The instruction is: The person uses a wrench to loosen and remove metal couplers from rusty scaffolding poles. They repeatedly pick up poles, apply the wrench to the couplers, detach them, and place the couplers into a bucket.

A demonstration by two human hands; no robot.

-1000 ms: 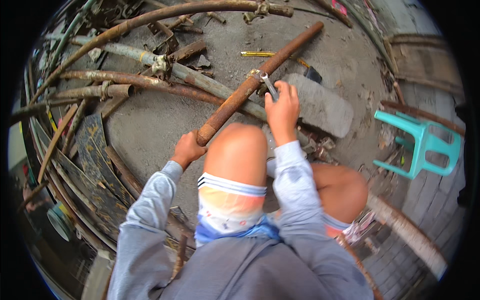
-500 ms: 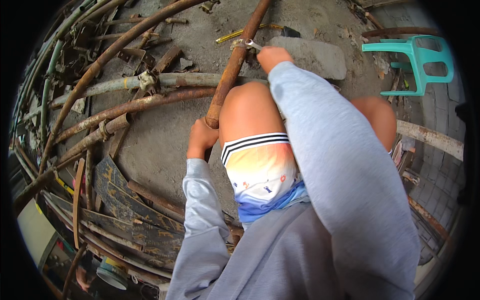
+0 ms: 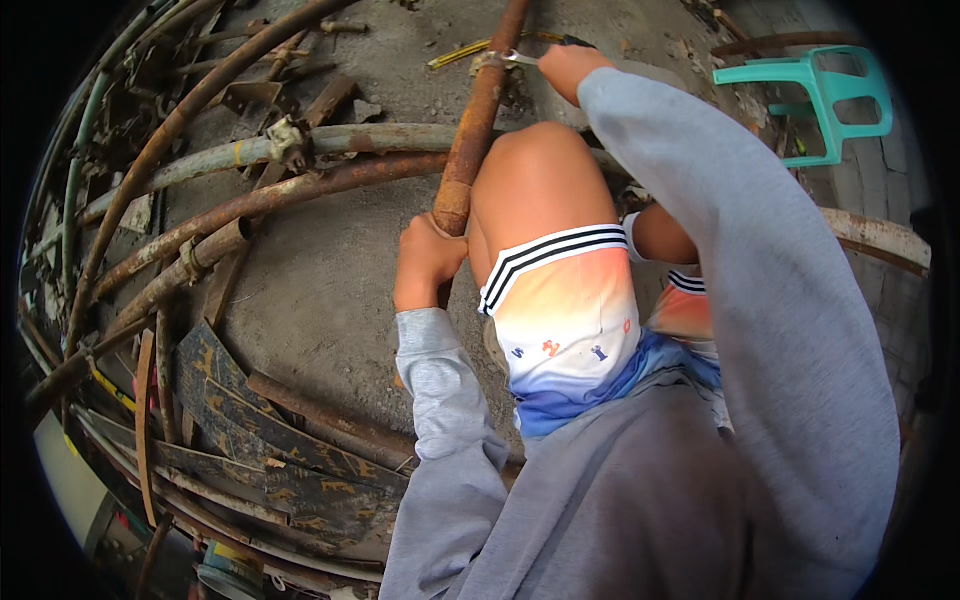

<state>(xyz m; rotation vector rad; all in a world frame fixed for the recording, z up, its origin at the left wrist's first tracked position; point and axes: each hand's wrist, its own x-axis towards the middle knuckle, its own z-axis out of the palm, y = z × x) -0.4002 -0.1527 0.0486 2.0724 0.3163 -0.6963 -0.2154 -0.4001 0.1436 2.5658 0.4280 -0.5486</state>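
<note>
A thick rusty steel pipe [image 3: 476, 130] slants up past my raised knee. My left hand [image 3: 430, 260] is closed round its near end. Farther along, a pipe clamp [image 3: 486, 63] sits on the pipe. My right hand [image 3: 574, 70] grips a metal wrench [image 3: 519, 58], whose head meets the clamp's right side. The wrench handle is mostly hidden in my fist. Beyond the clamp, a yellow bar-shaped tool [image 3: 459, 54] lies on the concrete, partly behind the pipe.
Curved rusty and grey pipes cross the left side, one with a coupler [image 3: 289, 143] on it. Dark printed boards [image 3: 250, 410] lie at lower left beside a bucket [image 3: 230, 572]. A turquoise plastic chair [image 3: 845, 100] stands at far right. Scrap metal is piled at upper left.
My right hand and the wrench have swung outward to the right, away from the pipe. My left hand keeps its hold on the pipe's end. The whole view has shifted slightly.
</note>
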